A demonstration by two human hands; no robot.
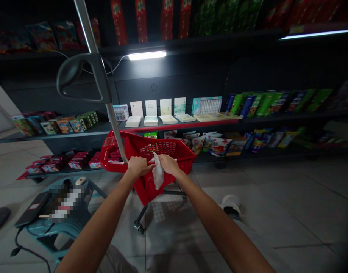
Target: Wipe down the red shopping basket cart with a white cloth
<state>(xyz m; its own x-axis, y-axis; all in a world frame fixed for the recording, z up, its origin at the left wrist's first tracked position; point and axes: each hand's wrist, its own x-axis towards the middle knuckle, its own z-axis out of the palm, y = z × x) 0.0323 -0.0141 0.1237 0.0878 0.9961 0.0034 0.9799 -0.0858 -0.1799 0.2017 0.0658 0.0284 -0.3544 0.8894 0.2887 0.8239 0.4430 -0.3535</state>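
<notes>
A red plastic shopping cart [145, 191] with perforated basket walls stands in front of me on dark legs with casters. My left hand [138, 167] is closed over the basket's near rim, just right of the foot of a metal pole [114, 127]. Its thumb reaches toward a white cloth [158, 175], perhaps a wipe. With bent fingers, my right hand [168, 164] presses that cloth on the same rim, and the loose end hangs down the basket's outer side. A grey looped handle [84, 77] is fixed higher on the pole.
Behind the cart, a dark shelf [168, 123] carries white booklets, boxes and snack bags. A lit tube lamp [147, 55] hangs above it. At left stands a blue-grey stool [88, 189] with a black device [33, 206] and cable. A white shoe [231, 203] is on the tiled floor.
</notes>
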